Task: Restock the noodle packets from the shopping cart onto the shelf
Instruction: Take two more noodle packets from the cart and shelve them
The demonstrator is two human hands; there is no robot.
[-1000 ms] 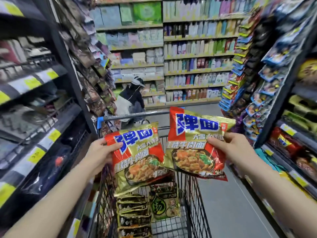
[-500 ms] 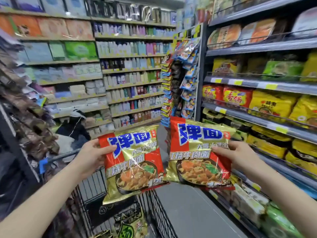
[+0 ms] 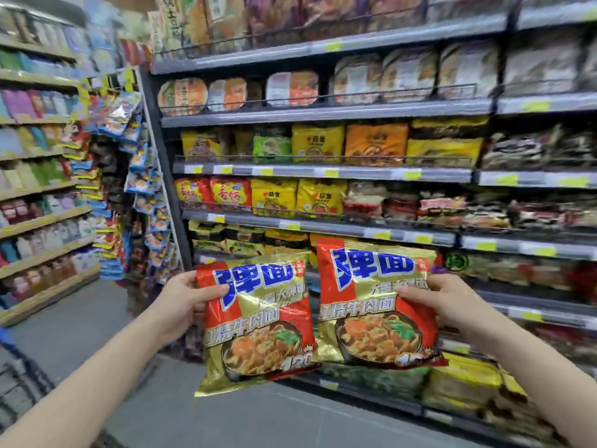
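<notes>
The left hand (image 3: 181, 302) grips the upper left edge of 1 noodle packet (image 3: 258, 321), thumb laid across the red front and the other fingers curled out of sight behind it. The right hand (image 3: 452, 305) holds a second noodle packet (image 3: 371, 305) by its right side, thumb pressed flat on the gold front, the rest of the fingers behind. Both packets are red and gold with big blue characters and a bowl of noodles printed below — the same product, as far as the print shows. They hang side by side in the air in front of the shelf (image 3: 323, 226), their inner edges touching or slightly overlapping; the left one tilts a little, its bottom corner lowest. Neither packet rests on any shelf board.

The shelf behind is stocked with rows of yellow, red and green packets and, higher up, round bowl noodles (image 3: 239, 93). At the lower left edge a blurred bit of the shopping cart (image 3: 19, 379) shows — its contents cannot be seen.
</notes>
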